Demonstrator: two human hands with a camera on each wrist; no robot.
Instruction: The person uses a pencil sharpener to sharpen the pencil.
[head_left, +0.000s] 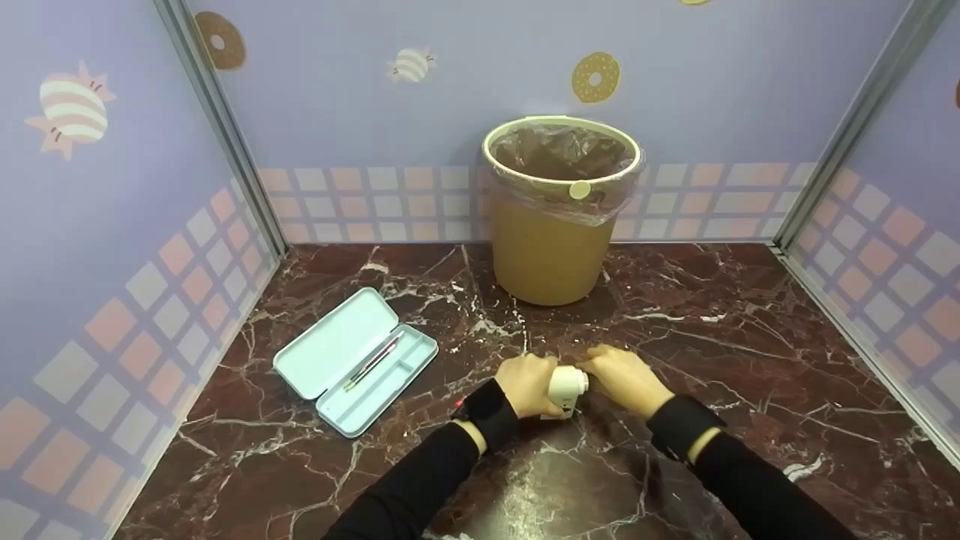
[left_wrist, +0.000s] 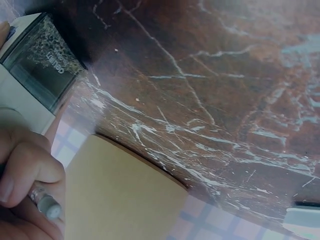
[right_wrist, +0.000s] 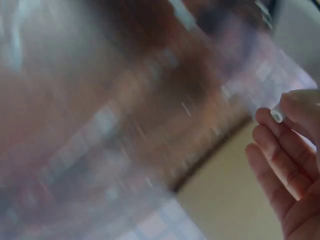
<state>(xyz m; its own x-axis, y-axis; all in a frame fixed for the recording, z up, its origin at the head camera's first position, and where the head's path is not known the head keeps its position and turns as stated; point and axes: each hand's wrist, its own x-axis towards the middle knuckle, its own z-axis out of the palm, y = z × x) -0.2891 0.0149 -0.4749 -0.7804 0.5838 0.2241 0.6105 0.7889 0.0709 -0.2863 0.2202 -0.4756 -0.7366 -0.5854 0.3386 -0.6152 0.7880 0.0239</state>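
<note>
A white pencil sharpener (head_left: 568,384) stands on the table between both hands. Its clear bin (left_wrist: 47,57) holds shavings. My left hand (head_left: 527,386) grips the sharpener's left side, thumb across the front. In the left wrist view its curled fingers also hold a pencil (left_wrist: 46,202), whose eraser end sticks out toward the camera; the rest is hidden. On the sharpener's right side, my right hand (head_left: 621,379) pinches a small white hollow-ended crank knob (right_wrist: 276,116) between thumb and forefinger. The other fingers (right_wrist: 270,175) extend loosely below it.
A light-blue pencil case (head_left: 334,345) lies unfolded to the left, with a few pencils (head_left: 373,364) in its long compartment. Behind the hands stands a tan waste bin (head_left: 551,251) lined with a clear bag. Patterned panels enclose the dark marbled tabletop (head_left: 750,360).
</note>
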